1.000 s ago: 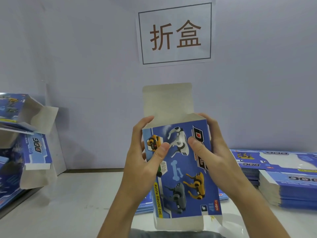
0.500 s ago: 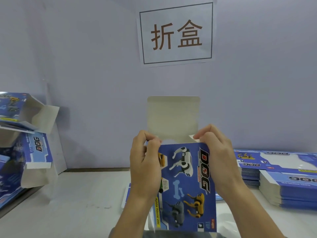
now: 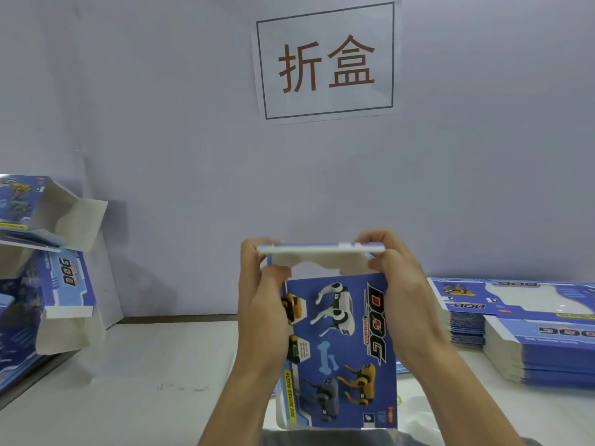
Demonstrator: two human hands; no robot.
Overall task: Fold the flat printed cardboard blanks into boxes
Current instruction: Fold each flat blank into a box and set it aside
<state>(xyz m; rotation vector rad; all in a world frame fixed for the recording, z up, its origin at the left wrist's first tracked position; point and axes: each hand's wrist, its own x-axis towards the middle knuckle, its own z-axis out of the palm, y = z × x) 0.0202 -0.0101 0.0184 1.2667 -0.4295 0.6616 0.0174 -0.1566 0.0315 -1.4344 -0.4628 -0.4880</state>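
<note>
Fingers of left hand [image 3: 262, 304] and right hand [image 3: 407, 294] pinch the box [image 3: 341, 349] top flap [image 3: 322, 248] | fingertips hidden behind flap | box bottom cut off.

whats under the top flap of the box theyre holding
Under the top flap, folded level, the pale inner side of a flap shows above the printed front. The box's inside is covered. Left hand and right hand grip the corners.
</note>
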